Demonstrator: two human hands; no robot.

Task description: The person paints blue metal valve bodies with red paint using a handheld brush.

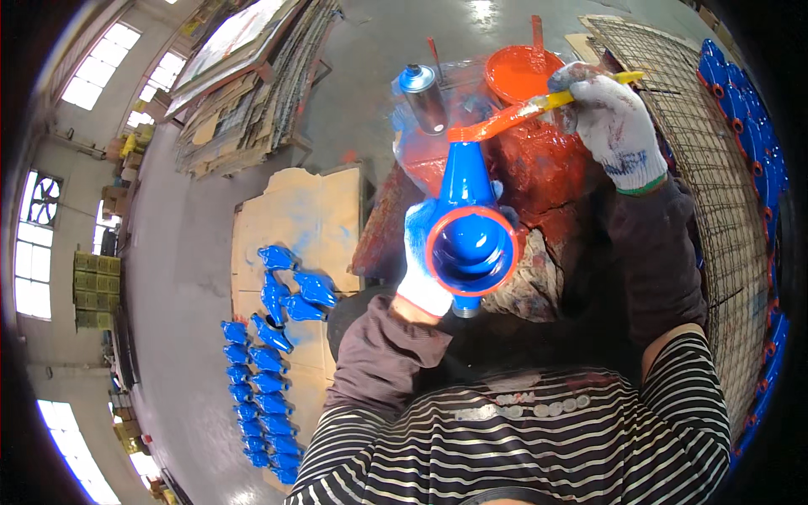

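My left hand [425, 261], in a white glove, grips a glossy blue metal housing [467, 181] from its left side. The housing has a wide round opening with an orange-red rim, facing me, and a narrow neck that points away. My right hand [610, 122], gloved and smudged with paint, is closed around the yellow handle of a paintbrush [547, 102]. Orange-red paint coats the brush's end, which lies at the tip of the neck. Just beyond stands an open bucket of orange-red paint [515, 74], with a stick leaning in it.
A spray can [421, 99] stands left of the bucket on a paint-covered surface. Several blue housings [268, 381] lie in rows on cardboard [299, 210] at left. Wire mesh [715, 168] runs along the right, with more blue parts [741, 109] beyond. Stacked sheets [244, 109] stand at far left.
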